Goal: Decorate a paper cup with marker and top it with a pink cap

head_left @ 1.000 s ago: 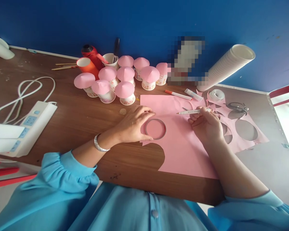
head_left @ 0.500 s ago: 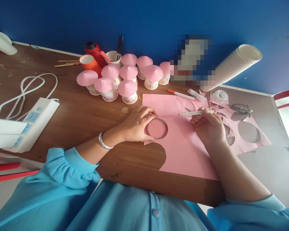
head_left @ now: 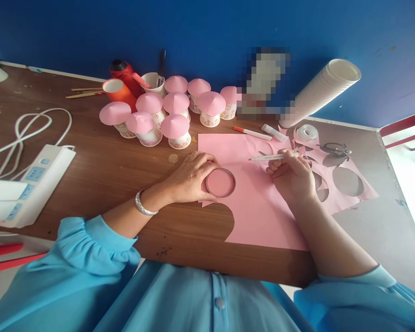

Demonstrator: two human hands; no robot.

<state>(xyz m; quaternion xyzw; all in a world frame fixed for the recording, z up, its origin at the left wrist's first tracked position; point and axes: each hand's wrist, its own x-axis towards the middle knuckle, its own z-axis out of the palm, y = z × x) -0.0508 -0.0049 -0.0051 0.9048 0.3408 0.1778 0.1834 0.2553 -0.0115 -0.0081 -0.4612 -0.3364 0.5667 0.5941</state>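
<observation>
A round metal ring (head_left: 220,182) lies flat on a pink paper sheet (head_left: 263,212) on the brown table (head_left: 107,170). My left hand (head_left: 190,177) curls round the ring's left side and presses it onto the paper. My right hand (head_left: 292,177) rests on the sheet to the right, closed on a white pen (head_left: 271,157) whose tip points left, above the ring and apart from it.
Several paper cups with pink cone tops (head_left: 174,113) stand behind the sheet. An orange cup (head_left: 115,90), a stack of white cups (head_left: 320,92), a tape roll (head_left: 307,132), scissors (head_left: 335,148), a marker (head_left: 252,133) and pink offcuts with round holes (head_left: 346,182) lie around. A power strip (head_left: 34,182) is left.
The view has shifted a little. Both hands keep the same hold and place on the ring and the pen.
</observation>
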